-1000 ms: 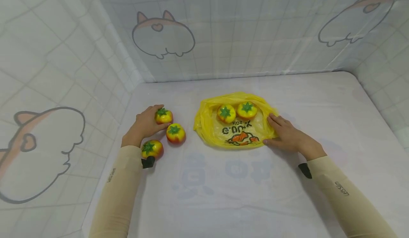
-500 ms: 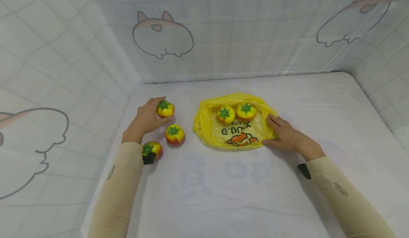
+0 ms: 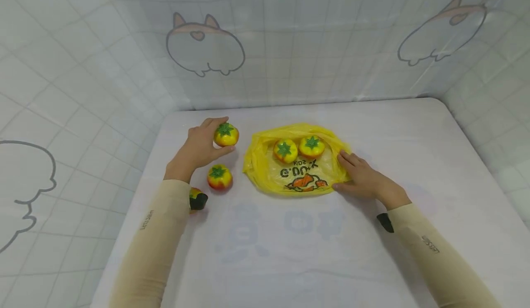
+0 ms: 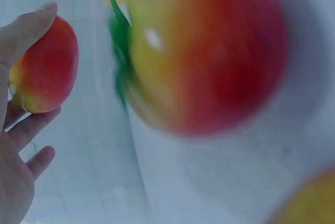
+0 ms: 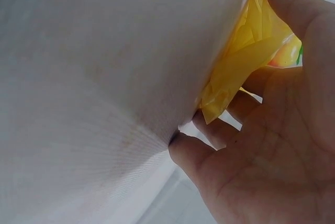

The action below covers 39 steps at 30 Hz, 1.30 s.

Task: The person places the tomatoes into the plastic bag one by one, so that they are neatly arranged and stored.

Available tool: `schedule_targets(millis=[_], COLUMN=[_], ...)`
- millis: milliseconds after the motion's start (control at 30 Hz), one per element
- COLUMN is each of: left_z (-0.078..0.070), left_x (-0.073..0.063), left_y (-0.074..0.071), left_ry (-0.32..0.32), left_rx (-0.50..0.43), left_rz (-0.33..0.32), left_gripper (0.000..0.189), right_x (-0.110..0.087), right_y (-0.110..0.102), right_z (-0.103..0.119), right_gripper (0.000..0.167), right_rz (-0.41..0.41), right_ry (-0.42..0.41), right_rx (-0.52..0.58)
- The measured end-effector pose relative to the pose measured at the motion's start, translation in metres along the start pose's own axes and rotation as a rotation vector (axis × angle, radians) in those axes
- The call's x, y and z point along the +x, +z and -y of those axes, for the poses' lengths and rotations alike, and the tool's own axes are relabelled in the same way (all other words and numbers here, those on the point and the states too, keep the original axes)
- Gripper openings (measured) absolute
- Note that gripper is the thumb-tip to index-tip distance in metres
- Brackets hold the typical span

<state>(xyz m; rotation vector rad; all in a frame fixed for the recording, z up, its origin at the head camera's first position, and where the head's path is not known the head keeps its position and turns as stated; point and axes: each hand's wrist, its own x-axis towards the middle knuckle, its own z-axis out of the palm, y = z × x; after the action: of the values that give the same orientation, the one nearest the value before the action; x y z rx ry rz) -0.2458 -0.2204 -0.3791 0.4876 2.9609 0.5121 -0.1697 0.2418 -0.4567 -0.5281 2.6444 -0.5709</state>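
Note:
My left hand (image 3: 201, 146) holds a red-and-yellow tomato (image 3: 226, 136) with a green star-shaped leaf cap, between thumb and fingers. It sits over the far left of the table, left of a yellow plastic bag (image 3: 256, 154). In the left wrist view, the held tomato (image 4: 55, 67) shows its red side. My right hand (image 3: 366, 179) rests at the right rim of the bag, fingers spread, thumb and fingertips well apart. Two tomatoes, one on the left (image 3: 285, 151) and one on the right (image 3: 312, 147), lie in the bag's open mouth. Yellow film (image 5: 246, 51) overlaps the right fingers in the right wrist view.
Another tomato (image 3: 220, 177) stands on the white-covered table (image 3: 281, 262) below my left hand. One more tomato (image 3: 195, 192) is partly hidden by the left sleeve and a black wrist piece (image 3: 198, 201). White tiled-pattern walls (image 3: 290, 46) rise at the back and sides.
My left hand has moved the tomato away from the other two, farther back and then right toward the bag. The right hand stays at the bag's rim. The head view has shifted slightly.

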Motion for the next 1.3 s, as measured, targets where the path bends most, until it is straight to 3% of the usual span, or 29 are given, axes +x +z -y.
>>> schedule_targets(millis=[200, 400, 1300], left_z=[-0.035, -0.060, -0.129], left_x=[0.012, 0.022, 0.042], left_y=[0.002, 0.006, 0.036], left_ry=[0.107, 0.185, 0.348], left_rx=[0.012, 0.037, 0.038], left_rz=[-0.007, 0.005, 0.061], left_gripper=[0.086, 0.085, 0.082], right_x=[0.000, 0.002, 0.003], right_y=[0.001, 0.006, 0.006], right_z=[-0.002, 0.000, 0.001], right_gripper=[0.096, 0.097, 0.096], right_rz=[-0.004, -0.004, -0.026], right_ry=[-0.003, 0.016, 0.022], right_rx=[-0.004, 0.017, -0.020])
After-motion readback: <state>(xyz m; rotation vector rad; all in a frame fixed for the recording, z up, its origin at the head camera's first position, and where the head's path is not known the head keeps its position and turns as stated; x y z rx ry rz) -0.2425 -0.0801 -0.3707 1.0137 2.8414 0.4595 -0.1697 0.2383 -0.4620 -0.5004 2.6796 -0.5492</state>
